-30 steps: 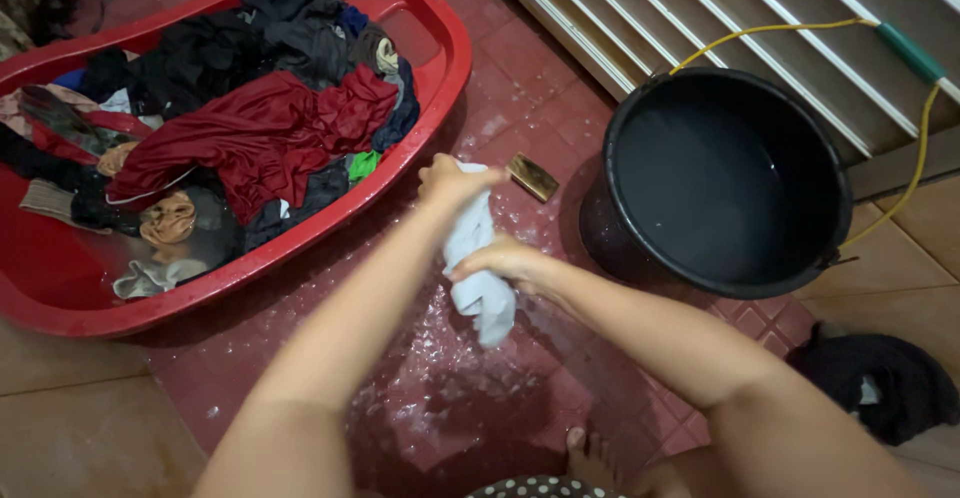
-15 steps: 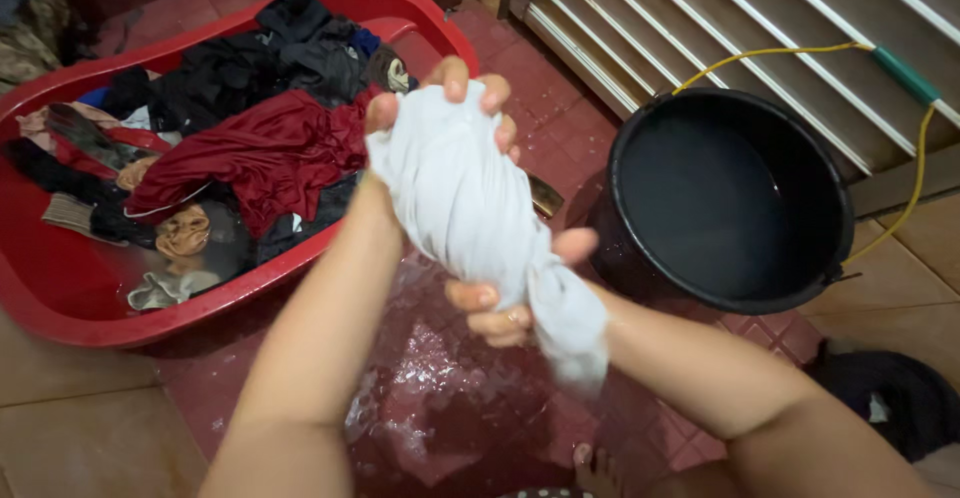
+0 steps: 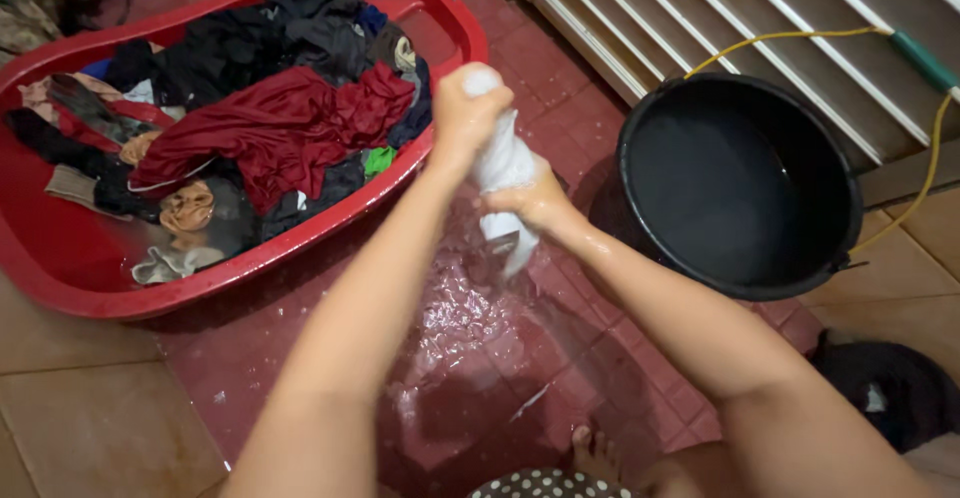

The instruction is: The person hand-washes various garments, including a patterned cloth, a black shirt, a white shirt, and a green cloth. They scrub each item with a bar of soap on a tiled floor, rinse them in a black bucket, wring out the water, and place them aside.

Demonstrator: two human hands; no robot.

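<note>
A wet white cloth (image 3: 502, 166) is twisted into a tight roll between both my hands, above the wet red tile floor. My left hand (image 3: 462, 115) grips its upper end, near the rim of the red tub (image 3: 60, 283). My right hand (image 3: 536, 201) grips it lower down, with the cloth's tail hanging below and water running off. The tub at the left holds several soaked garments, with a dark red one (image 3: 270, 128) on top.
A black bucket (image 3: 740, 183) of water stands at the right, with a yellow hose (image 3: 925, 173) running along its far side. A dark garment (image 3: 885, 383) lies on the floor at lower right. My bare foot (image 3: 592, 455) rests on the wet tiles.
The cloth was lifted and spread between my hands half a second ago. Now it is lower, farther away and wrung into a narrower twist, with both hands closer together.
</note>
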